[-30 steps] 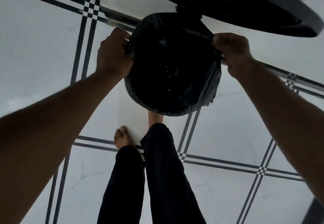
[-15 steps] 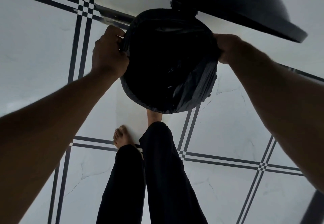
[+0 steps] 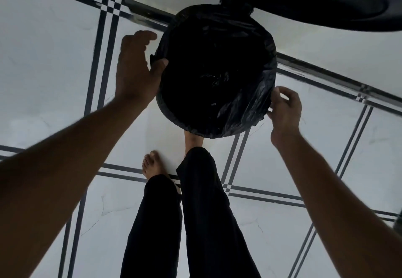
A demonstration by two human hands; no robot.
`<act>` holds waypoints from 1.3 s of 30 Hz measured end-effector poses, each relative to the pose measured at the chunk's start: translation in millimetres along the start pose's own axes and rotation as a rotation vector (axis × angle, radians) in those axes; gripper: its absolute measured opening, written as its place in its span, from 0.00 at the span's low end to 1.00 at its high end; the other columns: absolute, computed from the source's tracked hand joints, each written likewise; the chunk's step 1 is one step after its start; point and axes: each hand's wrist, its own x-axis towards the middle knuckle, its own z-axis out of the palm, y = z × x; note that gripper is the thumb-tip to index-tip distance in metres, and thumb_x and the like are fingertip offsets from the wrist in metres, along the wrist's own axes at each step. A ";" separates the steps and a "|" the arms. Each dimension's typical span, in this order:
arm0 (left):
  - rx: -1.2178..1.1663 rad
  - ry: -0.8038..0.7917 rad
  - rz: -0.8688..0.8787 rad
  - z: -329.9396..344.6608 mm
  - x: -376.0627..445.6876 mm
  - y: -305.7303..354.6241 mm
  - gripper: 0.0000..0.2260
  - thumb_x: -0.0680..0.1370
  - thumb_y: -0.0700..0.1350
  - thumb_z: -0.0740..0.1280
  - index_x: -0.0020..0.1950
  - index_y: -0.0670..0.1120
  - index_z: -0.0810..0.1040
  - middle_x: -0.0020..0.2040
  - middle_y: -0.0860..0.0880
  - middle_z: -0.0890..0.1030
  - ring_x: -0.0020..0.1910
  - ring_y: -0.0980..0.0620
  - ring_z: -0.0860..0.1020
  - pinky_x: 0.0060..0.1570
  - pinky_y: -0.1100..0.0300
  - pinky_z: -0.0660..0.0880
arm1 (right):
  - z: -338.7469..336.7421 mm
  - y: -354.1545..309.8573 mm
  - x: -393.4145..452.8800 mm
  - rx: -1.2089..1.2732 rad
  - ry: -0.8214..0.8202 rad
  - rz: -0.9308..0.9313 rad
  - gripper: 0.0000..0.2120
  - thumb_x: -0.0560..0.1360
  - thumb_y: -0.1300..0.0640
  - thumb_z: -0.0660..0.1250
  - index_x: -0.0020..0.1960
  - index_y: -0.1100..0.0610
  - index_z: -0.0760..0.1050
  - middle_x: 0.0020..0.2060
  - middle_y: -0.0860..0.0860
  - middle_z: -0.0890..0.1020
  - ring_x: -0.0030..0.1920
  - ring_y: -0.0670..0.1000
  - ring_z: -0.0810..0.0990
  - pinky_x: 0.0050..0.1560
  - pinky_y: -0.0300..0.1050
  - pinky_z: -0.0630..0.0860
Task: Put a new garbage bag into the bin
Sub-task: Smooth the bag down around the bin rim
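Note:
A round bin stands on the floor in front of my feet, with its raised dark lid (image 3: 326, 1) at the top of the view. A black garbage bag (image 3: 217, 71) lines the bin, and its edge is folded down over the rim all around, so the bin's wall is hidden. My left hand (image 3: 134, 69) is at the bin's left side with fingers spread and the thumb touching the bag's rim. My right hand (image 3: 285, 110) is at the near right side, fingers pinched on the bag's hanging edge.
The floor (image 3: 43, 71) is white tile with dark double lines. My bare feet (image 3: 152, 164) and dark trouser legs (image 3: 200, 212) stand just before the bin; one foot is partly under it. A dark strip (image 3: 148, 16) runs along the floor behind the bin.
My left hand has let go of the bag's rim and opened. My right hand has moved from the far right rim down to the near right edge.

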 end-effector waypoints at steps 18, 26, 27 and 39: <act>-0.312 0.021 -0.593 18.7 -49.9 -26.6 0.05 0.76 0.45 0.72 0.50 0.46 0.82 0.47 0.46 0.85 0.46 0.48 0.85 0.52 0.49 0.82 | -9.0 22.7 -16.2 0.311 -0.052 0.142 0.06 0.76 0.64 0.70 0.42 0.58 0.76 0.37 0.52 0.82 0.38 0.48 0.82 0.53 0.46 0.82; -0.383 0.039 -0.663 24.2 -46.8 -24.9 0.05 0.77 0.42 0.71 0.52 0.44 0.83 0.46 0.45 0.85 0.47 0.48 0.85 0.50 0.52 0.83 | 6.9 26.3 0.2 -0.054 0.149 0.064 0.15 0.68 0.68 0.64 0.41 0.49 0.67 0.33 0.52 0.74 0.34 0.52 0.73 0.41 0.49 0.78; -0.391 0.039 -0.666 24.5 -46.4 -24.0 0.05 0.77 0.42 0.71 0.52 0.44 0.82 0.46 0.45 0.85 0.47 0.48 0.85 0.51 0.51 0.83 | 9.0 25.7 -0.1 -0.077 0.166 0.058 0.15 0.68 0.67 0.64 0.40 0.47 0.66 0.33 0.51 0.74 0.34 0.53 0.73 0.40 0.48 0.77; -0.463 0.087 -0.727 29.7 -45.4 -22.6 0.03 0.76 0.41 0.71 0.44 0.48 0.81 0.43 0.46 0.84 0.47 0.47 0.84 0.50 0.50 0.83 | 2.6 28.9 12.7 -0.099 0.124 0.092 0.15 0.67 0.67 0.70 0.41 0.52 0.68 0.35 0.56 0.79 0.28 0.50 0.78 0.37 0.47 0.83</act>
